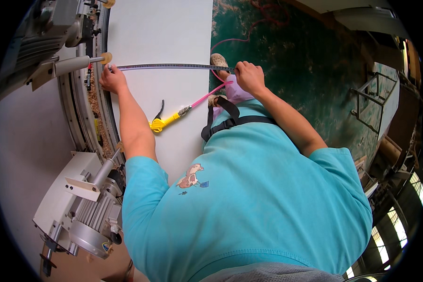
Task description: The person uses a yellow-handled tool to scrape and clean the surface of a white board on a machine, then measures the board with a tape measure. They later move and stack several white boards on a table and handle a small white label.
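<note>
A long, thin dark ruler (174, 66) with fine markings lies across the white board (160, 28), from its left edge to past its right edge. My left hand (113, 80) has its fingers closed on the ruler's left end, beside the machine rail. At the other end, just beyond the board's right edge, my right hand (250, 76) is closed around the ruler. Nearer to me on the board rests a yellow air blow gun (162, 123) with a black lever, untouched by either hand. A pink hose (204, 97) runs from it off the right edge.
Along the left runs a metal rail (103, 113) with wood chips beside it. A roller arm (75, 65) reaches over the board's left edge, and a motor unit (94, 225) stands nearer. Green floor (286, 61) with dust lies right. A metal-framed stand (373, 101) is farther right.
</note>
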The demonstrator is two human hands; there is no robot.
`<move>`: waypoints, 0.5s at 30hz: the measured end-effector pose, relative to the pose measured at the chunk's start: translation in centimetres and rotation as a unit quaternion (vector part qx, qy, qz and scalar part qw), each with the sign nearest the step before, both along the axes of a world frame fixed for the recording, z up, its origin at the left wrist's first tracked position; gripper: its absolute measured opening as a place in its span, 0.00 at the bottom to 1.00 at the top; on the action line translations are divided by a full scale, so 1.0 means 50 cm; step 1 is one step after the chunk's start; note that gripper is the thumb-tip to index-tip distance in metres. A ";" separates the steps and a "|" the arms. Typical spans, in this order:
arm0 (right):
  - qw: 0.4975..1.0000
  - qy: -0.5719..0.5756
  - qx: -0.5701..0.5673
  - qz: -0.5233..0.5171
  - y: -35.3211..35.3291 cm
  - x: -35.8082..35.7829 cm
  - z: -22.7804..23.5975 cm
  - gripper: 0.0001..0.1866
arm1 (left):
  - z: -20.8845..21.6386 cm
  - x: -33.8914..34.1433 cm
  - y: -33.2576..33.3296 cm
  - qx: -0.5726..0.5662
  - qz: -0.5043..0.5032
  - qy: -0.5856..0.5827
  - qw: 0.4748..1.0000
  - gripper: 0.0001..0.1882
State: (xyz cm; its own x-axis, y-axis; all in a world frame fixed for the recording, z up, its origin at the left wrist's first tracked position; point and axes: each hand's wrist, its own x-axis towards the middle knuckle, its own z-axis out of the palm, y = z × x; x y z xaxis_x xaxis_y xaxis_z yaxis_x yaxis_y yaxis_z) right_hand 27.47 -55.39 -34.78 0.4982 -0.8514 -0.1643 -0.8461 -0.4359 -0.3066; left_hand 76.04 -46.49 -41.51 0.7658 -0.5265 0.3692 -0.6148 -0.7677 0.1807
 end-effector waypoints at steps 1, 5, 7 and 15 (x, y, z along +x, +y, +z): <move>1.000 -0.008 -0.014 0.005 0.002 -0.002 -0.004 0.07 | -0.001 0.001 0.001 -0.002 -0.001 0.008 1.000 0.14; 0.999 -0.024 -0.044 0.018 0.006 -0.006 -0.015 0.09 | -0.005 0.006 0.002 -0.008 0.000 0.022 1.000 0.15; 0.999 -0.016 -0.037 0.017 0.007 -0.004 -0.011 0.08 | -0.005 0.005 0.002 -0.010 0.001 0.023 1.000 0.14; 1.000 0.004 0.004 0.019 0.008 -0.003 -0.004 0.07 | -0.003 0.003 -0.001 -0.014 0.000 0.002 1.000 0.13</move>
